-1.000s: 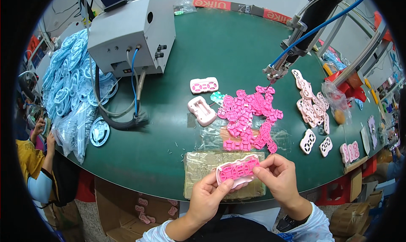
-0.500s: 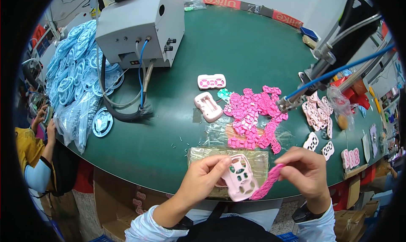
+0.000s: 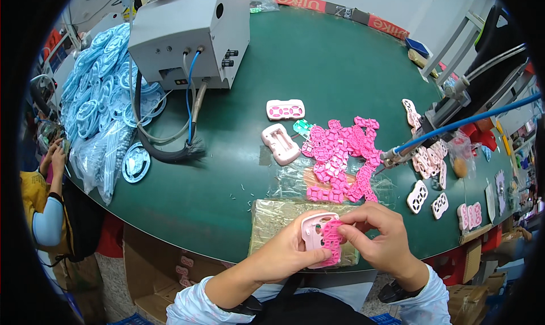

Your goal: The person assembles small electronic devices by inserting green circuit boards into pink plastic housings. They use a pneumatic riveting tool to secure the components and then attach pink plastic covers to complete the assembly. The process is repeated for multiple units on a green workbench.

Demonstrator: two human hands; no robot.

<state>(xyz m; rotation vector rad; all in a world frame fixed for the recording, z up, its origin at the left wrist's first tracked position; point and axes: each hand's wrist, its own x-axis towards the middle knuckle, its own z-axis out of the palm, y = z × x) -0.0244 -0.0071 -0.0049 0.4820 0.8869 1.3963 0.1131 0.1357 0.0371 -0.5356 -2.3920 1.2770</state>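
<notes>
Half a second ago the pink rubber keypad hung loose from the right hand, away from the shell; now both hands have closed in together and the pink rubber keypad [image 3: 331, 242] lies pressed against the pale pink plastic shell [image 3: 313, 233], just above the near edge of the green table [image 3: 318, 63]. The left hand [image 3: 286, 251] grips the shell from below and behind, fingers curled around it, while the right hand [image 3: 380, 237] pinches the keypad's upper edge between thumb and fingertips. Beneath them sits a flat clear bag [image 3: 272, 217] of yellowish sheet. Farther back, a loose heap of soft, lattice-like pink keypads [image 3: 340, 160] rests on crinkled clear film, beside two more empty shells [image 3: 281, 144]. Left of these, clear bags hold pale blue round plastic rings [image 3: 93, 106] next to a grey metal control box [image 3: 190, 35].
</notes>
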